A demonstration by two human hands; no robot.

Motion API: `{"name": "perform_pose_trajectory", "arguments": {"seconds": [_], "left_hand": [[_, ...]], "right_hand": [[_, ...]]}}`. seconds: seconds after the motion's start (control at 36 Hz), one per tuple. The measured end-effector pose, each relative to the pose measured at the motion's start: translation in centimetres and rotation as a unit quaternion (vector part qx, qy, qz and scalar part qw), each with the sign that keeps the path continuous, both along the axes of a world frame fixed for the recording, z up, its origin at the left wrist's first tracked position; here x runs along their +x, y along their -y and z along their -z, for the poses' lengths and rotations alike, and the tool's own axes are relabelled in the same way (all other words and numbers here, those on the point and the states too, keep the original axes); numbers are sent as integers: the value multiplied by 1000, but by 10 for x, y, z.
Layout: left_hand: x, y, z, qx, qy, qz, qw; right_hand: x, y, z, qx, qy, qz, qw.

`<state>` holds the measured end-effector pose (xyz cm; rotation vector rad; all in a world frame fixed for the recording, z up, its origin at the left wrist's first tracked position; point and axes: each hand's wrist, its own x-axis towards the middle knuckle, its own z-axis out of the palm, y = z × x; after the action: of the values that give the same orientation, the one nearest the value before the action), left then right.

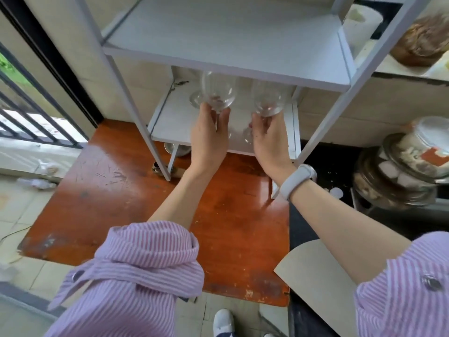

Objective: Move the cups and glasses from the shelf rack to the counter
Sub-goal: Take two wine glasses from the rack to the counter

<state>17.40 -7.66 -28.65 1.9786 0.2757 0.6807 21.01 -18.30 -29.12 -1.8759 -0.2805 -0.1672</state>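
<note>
midway at best: left hand [209, 137] and right hand [267, 139] each gripping 1 clear stemmed wine glass [218, 92] [268, 99] on white metal rack's [226, 49] lower shelf; neither yet on counter

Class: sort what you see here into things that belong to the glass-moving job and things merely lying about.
Job: left wine glass; right wine glass; left hand; right hand; shelf rack.

Lying about: glass jars; paper roll; wooden board; white shoe.
</note>
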Motion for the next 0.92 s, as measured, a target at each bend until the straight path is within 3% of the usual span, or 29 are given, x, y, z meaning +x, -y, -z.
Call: {"name": "perform_pose_trajectory", "arguments": {"seconds": [0.25, 0.5, 0.67, 0.78, 0.92], "left_hand": [[-80, 23, 8, -50, -33, 0, 998], [-152, 84, 19, -97, -91, 88, 987], [-170, 171, 14, -85, -123, 207, 967], [-183, 255, 4, -29, -116, 303, 946], [-219, 390, -11, -22, -107, 425, 899]], "right_hand": [[-78, 33, 2, 13, -30, -35, 999], [-165, 116, 15, 25, -107, -19, 994], [-209, 205, 10, 0, -108, 125, 986], [-247, 289, 3, -3, -122, 213, 969], [-325, 408, -11, 29, -95, 327, 940]]}}
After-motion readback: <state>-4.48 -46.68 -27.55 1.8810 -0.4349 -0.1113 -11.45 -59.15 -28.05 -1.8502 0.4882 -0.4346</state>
